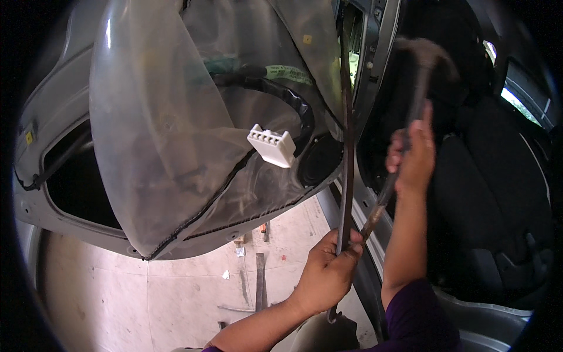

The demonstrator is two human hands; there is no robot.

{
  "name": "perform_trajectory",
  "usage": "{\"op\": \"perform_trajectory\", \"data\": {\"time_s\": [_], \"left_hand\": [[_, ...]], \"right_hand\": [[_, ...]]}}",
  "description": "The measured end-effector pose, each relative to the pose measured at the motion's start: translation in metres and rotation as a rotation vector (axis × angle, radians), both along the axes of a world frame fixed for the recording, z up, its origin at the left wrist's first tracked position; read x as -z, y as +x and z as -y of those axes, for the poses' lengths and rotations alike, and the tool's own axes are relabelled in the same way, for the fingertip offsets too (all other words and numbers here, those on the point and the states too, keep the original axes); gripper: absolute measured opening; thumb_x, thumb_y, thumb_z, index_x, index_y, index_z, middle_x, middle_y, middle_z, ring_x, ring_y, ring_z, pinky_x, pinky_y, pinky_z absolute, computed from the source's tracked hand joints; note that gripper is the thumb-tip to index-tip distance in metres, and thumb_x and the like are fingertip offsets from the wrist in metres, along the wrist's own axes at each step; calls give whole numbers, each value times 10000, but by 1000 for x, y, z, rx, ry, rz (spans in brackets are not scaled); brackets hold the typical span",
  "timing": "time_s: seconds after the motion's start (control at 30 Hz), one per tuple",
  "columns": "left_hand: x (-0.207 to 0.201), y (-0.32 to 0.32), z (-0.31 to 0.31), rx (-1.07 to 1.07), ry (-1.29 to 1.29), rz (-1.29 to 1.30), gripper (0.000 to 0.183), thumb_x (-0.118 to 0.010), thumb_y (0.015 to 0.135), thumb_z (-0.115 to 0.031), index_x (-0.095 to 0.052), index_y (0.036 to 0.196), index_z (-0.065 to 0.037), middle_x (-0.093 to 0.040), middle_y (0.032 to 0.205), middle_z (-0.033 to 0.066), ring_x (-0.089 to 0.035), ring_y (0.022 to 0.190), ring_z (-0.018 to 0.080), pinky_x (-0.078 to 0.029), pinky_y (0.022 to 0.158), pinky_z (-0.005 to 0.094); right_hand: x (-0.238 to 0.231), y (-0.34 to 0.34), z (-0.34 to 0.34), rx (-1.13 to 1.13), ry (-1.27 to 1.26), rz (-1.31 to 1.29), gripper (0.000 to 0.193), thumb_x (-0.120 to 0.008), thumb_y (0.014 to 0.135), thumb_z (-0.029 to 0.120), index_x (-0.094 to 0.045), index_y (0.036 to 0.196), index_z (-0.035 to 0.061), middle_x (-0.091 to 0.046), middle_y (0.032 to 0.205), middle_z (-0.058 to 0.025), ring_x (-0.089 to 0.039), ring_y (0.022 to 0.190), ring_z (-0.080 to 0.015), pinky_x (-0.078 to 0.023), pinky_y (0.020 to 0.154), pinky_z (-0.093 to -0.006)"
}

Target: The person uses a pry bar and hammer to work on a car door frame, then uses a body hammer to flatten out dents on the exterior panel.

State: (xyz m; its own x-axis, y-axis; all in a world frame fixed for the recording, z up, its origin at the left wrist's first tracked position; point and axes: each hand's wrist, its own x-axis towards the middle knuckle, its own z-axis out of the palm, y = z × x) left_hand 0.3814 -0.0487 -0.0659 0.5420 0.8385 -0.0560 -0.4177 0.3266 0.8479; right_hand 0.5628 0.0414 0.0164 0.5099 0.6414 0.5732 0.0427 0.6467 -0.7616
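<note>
My left hand [325,276] is closed round the lower part of a long, flat metal bar [347,182], hooked at its bottom end. The bar runs up beside the car door's edge; I cannot tell what its top touches. To its right, my right hand [417,155] grips a hammer [427,58] by the middle of the handle, head up. Motion smears the hammer head. Its handle's lower end comes close to the left hand's fingers. A white wire connector [272,145] sticks out in front of the door, left of the bar.
Cloudy plastic sheeting [158,129] hangs loosely over the open car door [88,232], with a black sealant line along it. A round black speaker [319,161] sits at its corner. Black seats [492,176] fill the right. Metal tools, including a flat bar [261,278], lie on the pale floor [117,287].
</note>
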Motion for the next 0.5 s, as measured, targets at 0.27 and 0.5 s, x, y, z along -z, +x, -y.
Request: {"op": "perform_trajectory", "data": {"time_s": [0.27, 0.5], "left_hand": [[0, -4, -2, 9, 32, -24, 151, -500, 974, -67, -508, 1124, -81, -409, 565, -51, -341, 403, 51, -254, 378, 238], [37, -9, -5, -128, 163, -154, 149, -493, 955, -48, -532, 1097, -73, -442, 607, -61, -367, 457, 33, -287, 418, 230]], "right_hand": [[-24, 22, 22, 264, 334, -99, 556, -411, 1034, 282, -213, 1551, 229, -456, 660, -5, -408, 455, -75, -350, 401, -224], [12, -11, -13, -4, -134, 54, 574, -458, 1023, 328, -246, 1554, 290, -460, 659, 11, -403, 473, -60, -329, 407, -222]]}}
